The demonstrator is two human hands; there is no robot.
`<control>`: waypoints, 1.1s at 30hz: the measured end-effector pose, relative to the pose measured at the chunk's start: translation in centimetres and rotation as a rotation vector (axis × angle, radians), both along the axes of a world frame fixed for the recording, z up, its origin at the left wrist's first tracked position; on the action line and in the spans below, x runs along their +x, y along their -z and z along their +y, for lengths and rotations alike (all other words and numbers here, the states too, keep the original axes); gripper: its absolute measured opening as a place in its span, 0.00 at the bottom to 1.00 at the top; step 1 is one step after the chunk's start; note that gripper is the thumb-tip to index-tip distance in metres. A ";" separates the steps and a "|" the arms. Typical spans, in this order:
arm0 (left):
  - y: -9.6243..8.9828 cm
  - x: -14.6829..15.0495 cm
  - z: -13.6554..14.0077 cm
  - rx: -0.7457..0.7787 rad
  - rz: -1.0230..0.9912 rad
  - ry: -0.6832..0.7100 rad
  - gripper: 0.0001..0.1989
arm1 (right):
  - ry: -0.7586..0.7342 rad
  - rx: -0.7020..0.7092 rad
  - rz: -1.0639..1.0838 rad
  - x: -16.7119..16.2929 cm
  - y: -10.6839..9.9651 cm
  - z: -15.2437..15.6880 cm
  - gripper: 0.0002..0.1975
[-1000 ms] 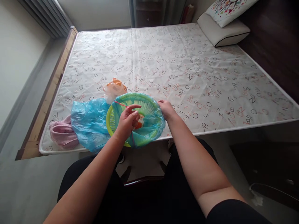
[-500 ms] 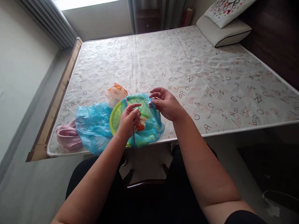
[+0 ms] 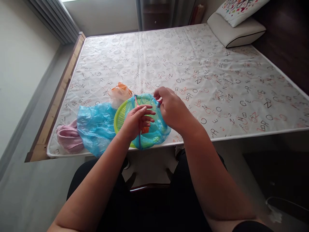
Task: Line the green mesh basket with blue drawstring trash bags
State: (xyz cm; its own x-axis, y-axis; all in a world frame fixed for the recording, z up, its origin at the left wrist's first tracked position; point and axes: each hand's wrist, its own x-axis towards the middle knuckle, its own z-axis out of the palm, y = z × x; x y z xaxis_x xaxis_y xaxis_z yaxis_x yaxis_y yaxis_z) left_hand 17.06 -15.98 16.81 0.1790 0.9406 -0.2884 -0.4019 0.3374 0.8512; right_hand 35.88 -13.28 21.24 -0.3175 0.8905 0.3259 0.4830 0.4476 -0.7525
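A green plastic basket (image 3: 119,118) lies at the near edge of the mattress, with a blue plastic bag (image 3: 156,137) draped over its right part and rim. A thin pink-red strap (image 3: 136,101) runs across the bag, passing behind my left hand. Over the basket, my left hand (image 3: 138,120) is spread with fingers apart, holding nothing I can see. My right hand (image 3: 169,104) pinches the blue bag at the basket's right rim. Something orange (image 3: 145,130) shows inside, partly hidden by my left hand.
A second blue plastic bag (image 3: 96,124) lies left of the basket, beside a folded pink cloth (image 3: 70,137). Behind the basket sits a crumpled orange and white bag (image 3: 120,95). The letter-printed mattress (image 3: 193,74) has a wooden bed rail (image 3: 59,91) at left and pillows (image 3: 238,32) far right.
My left hand has opened from a loose pinch, its fingers now stretched to the right. My right hand has turned and closed more tightly at the bag's edge. The view has shifted slightly.
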 end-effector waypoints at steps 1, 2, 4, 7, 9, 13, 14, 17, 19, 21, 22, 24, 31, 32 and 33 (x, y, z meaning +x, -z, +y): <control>0.0 0.0 0.0 -0.008 -0.006 0.019 0.22 | -0.026 -0.010 -0.015 -0.1 -0.2 -0.2 0.13; 0.0 0.1 0.0 -0.011 -0.009 0.029 0.21 | -0.048 -0.024 -0.025 -0.1 -0.4 -0.3 0.12; 0.0 0.2 0.0 -0.008 -0.004 0.034 0.22 | -0.079 -0.066 -0.025 -0.1 -0.8 -0.4 0.12; -0.1 0.4 -0.1 0.002 0.018 0.031 0.23 | -0.095 -0.152 0.020 0.2 -1.5 -0.4 0.12; -0.1 0.5 -0.2 0.003 0.034 0.025 0.23 | -0.102 -0.201 0.047 0.4 -1.8 -0.4 0.12; 0.0 0.6 -0.2 -0.011 0.087 -0.025 0.25 | -0.155 -0.276 0.058 0.4 -1.8 -0.5 0.12; 0.1 0.6 -0.2 -0.011 0.110 -0.030 0.25 | -0.169 -0.290 0.056 0.3 -1.5 -0.5 0.12; 0.5 0.6 -0.2 -0.006 0.158 -0.022 0.25 | -0.183 -0.298 0.057 0.1 -0.4 -0.2 0.11; 0.7 0.6 -0.2 -0.009 0.144 -0.021 0.24 | -0.180 -0.297 0.060 -0.1 0.2 0.1 0.11; 0.9 0.7 -0.2 -0.016 0.124 -0.019 0.24 | -0.168 -0.304 0.046 -0.3 0.7 0.2 0.12; 0.9 0.7 -0.2 -0.019 0.125 -0.015 0.24 | -0.160 -0.303 0.031 -0.3 0.9 0.3 0.12; 0.8 0.8 -0.3 -0.025 0.153 0.001 0.24 | -0.143 -0.285 -0.009 -0.5 1.3 0.4 0.12; 0.6 0.0 0.0 0.011 0.387 -0.024 0.21 | -0.142 -0.161 -0.090 -0.2 3.0 1.2 0.18; 0.6 -0.4 0.1 0.056 0.476 -0.043 0.20 | -0.140 -0.178 -0.117 0.0 3.2 1.4 0.17; 0.5 -0.8 0.2 0.107 0.572 -0.069 0.19 | -0.138 -0.197 -0.157 0.2 3.4 1.5 0.16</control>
State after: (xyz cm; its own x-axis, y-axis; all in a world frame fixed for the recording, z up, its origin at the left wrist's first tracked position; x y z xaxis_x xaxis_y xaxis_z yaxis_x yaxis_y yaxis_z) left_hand 16.27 -15.81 16.33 -0.0393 0.9738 -0.2238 0.1136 0.2269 0.9673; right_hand 36.09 -11.79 17.80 -0.4727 0.8768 0.0876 0.5456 0.3693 -0.7523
